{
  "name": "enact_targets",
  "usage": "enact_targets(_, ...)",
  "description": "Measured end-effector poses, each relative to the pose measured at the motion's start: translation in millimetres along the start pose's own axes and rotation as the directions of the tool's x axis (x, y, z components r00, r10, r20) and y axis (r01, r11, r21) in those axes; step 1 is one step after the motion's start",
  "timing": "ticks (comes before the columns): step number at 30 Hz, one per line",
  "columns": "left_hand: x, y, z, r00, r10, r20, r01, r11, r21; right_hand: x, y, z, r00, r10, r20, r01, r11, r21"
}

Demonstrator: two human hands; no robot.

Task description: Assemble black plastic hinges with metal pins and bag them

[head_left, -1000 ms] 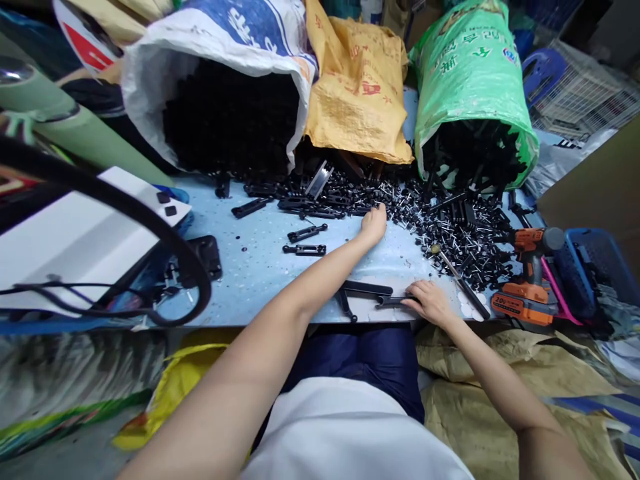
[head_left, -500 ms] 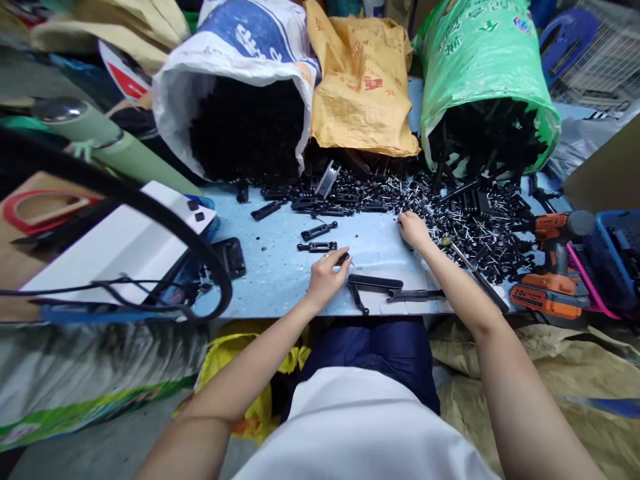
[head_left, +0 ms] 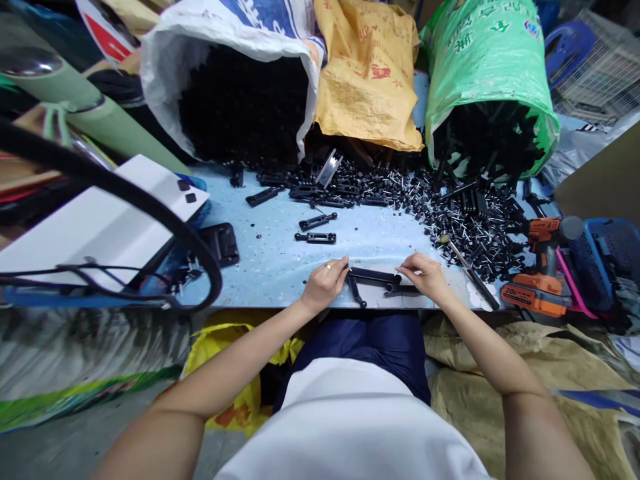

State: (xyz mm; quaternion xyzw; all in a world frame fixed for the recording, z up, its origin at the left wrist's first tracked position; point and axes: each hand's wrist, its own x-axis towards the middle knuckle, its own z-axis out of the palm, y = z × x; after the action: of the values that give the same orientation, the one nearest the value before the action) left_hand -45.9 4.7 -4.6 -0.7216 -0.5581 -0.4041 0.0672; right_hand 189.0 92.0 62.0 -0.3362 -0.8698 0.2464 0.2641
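My left hand [head_left: 325, 283] is closed in a pinch at the left end of a long black bar [head_left: 380, 275]; a small dark thing at its fingertips is too small to name. My right hand [head_left: 426, 275] pinches too, at the bar's right end, and what it holds is too tiny to make out. A shorter black arm [head_left: 356, 292] angles down from the bar's left end. Under the right fingers lies a dark tool with a forked end, like a wrench [head_left: 406, 290]. Two black linkage pieces, one nearer [head_left: 315, 238] and one farther [head_left: 319, 221], lie beyond my left hand.
A heap of screws and small black parts [head_left: 465, 220] spreads over the blue table. Behind it stand a white sack [head_left: 165, 80], a yellow sack [head_left: 370, 80] and a green sack [head_left: 490, 60]. A hammer-like tool [head_left: 470, 270] and an orange drill [head_left: 543, 267] lie to the right.
My right hand has come back from the heap of small parts to the right end of the black bar. My left hand has moved slightly to the bar's left end. The view has shifted a little.
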Motion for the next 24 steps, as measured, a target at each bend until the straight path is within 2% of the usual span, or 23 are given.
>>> enact_targets(4, -1.6, -3.6, -4.4, 0.992, 0.096, 0.076, -0.096, 0.995, -0.001, -4.7, -0.5, 1.7, 0.999, -0.021, 0.035, 0.025, 0.995, -0.101)
enact_targets(8, 2.3, -6.9, -0.2, 0.964, 0.2, 0.173, -0.19, 0.979, -0.07, -7.6, -2.1, -0.7, 0.997, -0.049, 0.058, 0.059, 0.983, -0.174)
enact_targets(12, 4.7, -10.5, 4.3, 0.954, 0.202, 0.221, -0.189, 0.979, -0.079, -13.2, -4.2, -0.8, 0.994, -0.061, 0.095, 0.083, 0.963, -0.256)
enact_targets(16, 1.4, -11.8, -0.2, 0.931, 0.21, 0.297, -0.209, 0.977, -0.035, -19.1, -0.3, 10.9, 0.99, -0.105, 0.096, 0.135, 0.91, -0.393)
enact_targets(18, 0.3, -9.5, -3.1, 0.943, 0.174, 0.284, -0.192, 0.981, 0.035, -22.3, 3.8, 16.9, 0.985, -0.151, 0.089, 0.175, 0.887, -0.427)
enact_targets(20, 1.8, -4.8, -4.1, 0.944, 0.194, 0.268, -0.219, 0.973, 0.068, -27.1, 8.8, 18.5, 0.974, -0.204, 0.098, 0.227, 0.88, -0.417)
enact_targets(22, 7.2, 2.0, -1.8, 0.899, 0.311, 0.309, -0.332, 0.943, 0.017, -33.7, 15.0, 14.7, 0.959, -0.249, 0.133, 0.282, 0.867, -0.411)
enact_targets(24, 16.5, 10.7, 4.0, 0.806, 0.448, 0.387, -0.458, 0.886, -0.073, -40.8, 22.7, 8.1, 0.958, -0.239, 0.156, 0.285, 0.841, -0.46)
